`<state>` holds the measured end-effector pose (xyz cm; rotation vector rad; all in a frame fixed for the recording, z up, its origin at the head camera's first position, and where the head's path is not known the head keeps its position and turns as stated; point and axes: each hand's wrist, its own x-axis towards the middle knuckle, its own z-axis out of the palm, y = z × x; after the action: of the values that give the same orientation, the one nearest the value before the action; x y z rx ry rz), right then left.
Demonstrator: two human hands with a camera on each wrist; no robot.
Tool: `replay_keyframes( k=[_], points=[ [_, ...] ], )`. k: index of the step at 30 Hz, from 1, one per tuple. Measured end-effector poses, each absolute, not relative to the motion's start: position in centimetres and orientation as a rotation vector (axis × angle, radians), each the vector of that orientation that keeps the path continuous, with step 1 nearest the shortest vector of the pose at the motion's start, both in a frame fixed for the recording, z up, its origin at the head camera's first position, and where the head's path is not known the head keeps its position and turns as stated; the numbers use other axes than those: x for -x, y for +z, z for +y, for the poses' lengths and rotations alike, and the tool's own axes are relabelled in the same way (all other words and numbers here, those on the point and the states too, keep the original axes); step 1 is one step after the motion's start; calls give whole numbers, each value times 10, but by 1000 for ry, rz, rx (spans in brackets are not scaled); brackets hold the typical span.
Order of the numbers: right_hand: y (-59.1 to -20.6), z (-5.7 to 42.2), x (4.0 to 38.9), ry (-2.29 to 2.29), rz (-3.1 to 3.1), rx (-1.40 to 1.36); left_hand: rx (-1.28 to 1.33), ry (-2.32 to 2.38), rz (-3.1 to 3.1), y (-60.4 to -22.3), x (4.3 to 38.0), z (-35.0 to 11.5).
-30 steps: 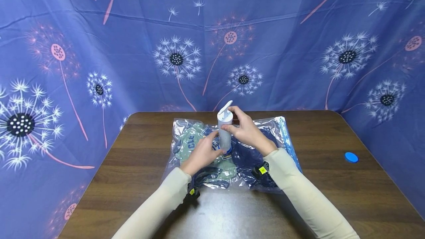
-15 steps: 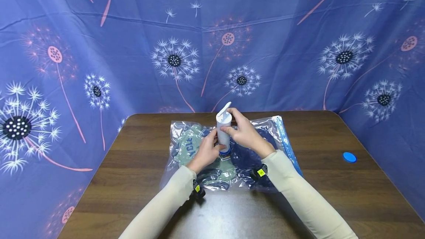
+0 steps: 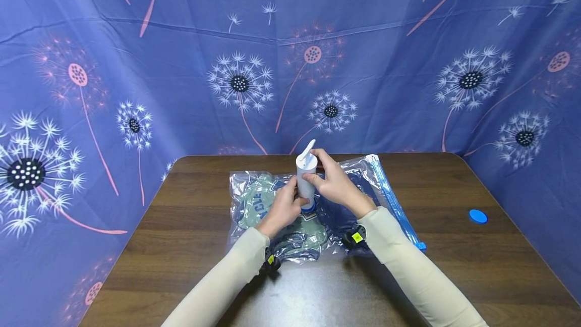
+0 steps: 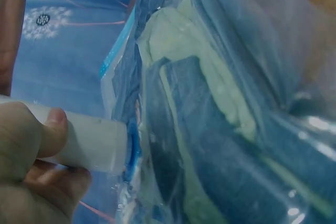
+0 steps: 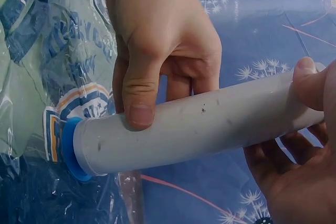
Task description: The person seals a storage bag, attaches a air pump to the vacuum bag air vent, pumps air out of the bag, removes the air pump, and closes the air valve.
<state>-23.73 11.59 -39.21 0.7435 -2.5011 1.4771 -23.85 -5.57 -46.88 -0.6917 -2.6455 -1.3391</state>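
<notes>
A white hand pump (image 3: 305,185) with a tilted handle (image 3: 307,149) stands upright on the blue valve (image 5: 76,150) of a clear vacuum storage bag (image 3: 240,180). My left hand (image 3: 282,209) grips the pump's barrel low down, thumb along its side, just above the valve. Higher up, near the top, my right hand (image 3: 335,183) holds the same barrel between thumb and fingers. Inside the bag lie folded clothes: a pale green printed garment (image 3: 257,200) on the left and a dark navy one (image 3: 333,216) on the right.
The bag's blue zip edge (image 3: 397,203) runs along its right side. A round blue cap (image 3: 478,216) lies on the wooden table (image 3: 190,246) to the right. A blue dandelion-print cloth (image 3: 190,115) hangs behind the table and at both sides.
The bag has turned a little under the pump, its zip edge now slanting more. Both hands keep their hold on the pump, and the left wrist has shifted slightly to the right.
</notes>
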Motion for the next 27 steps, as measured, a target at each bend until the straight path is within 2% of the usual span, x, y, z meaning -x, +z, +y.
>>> replay_keyframes(
  k=[7, 13, 17, 27],
  points=[
    [-392, 114, 238, 1470, -2487, -739, 675, -739, -2862, -459, 210, -72],
    [-394, 113, 238, 1414, -2463, -716, 555, -407, -3011, -457, 178, -93],
    [-396, 111, 236, 1318, -2456, -693, 472, -339, -3110, -459, 169, -104],
    [-397, 107, 236, 1382, -2426, -550, 610, -378, -3139, -462, 178, -122]
  ],
)
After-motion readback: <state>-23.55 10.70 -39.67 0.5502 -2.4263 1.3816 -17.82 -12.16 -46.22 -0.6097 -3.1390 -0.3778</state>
